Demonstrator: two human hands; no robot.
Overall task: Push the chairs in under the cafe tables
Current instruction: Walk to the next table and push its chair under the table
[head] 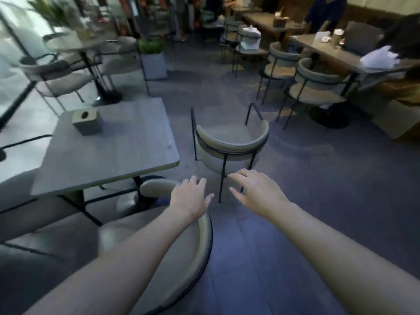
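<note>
At the centre of the head view, a cream chair [229, 144] with a curved backrest and thin black legs is seen standing on the dark tiled floor [318, 178], turned with its backrest toward the camera. It is positioned at roughly three o'clock from the square grey table [109, 151], just beside the table's right edge but clear of it and not tucked under. On the tabletop, toward eleven o'clock, a small square tissue box [87, 121] is noted.

Both bare arms are extended forward from the lower edge of the frame. The left hand [189, 197] is held palm down with fingers spread apart, gripping nothing; it is placed above the backrest rim of a second cream chair [200, 242], which occupies the six to seven o'clock area close to the camera. Whether the wrist touches that rim cannot be told. The right hand [256, 190] is likewise held open, fingers splayed and slightly curled, empty, with its fingertips close to the near legs of the centre chair; contact is not evident.

At one to two o'clock, a long table [336, 51] with several similar chairs drawn up to it is observed. At eleven o'clock, a round table [75, 43] with chairs and a planter [152, 59] with green foliage are recorded. A person in dark clothing [327, 12] is partly visible at the top edge. The frame is blurred throughout.
</note>
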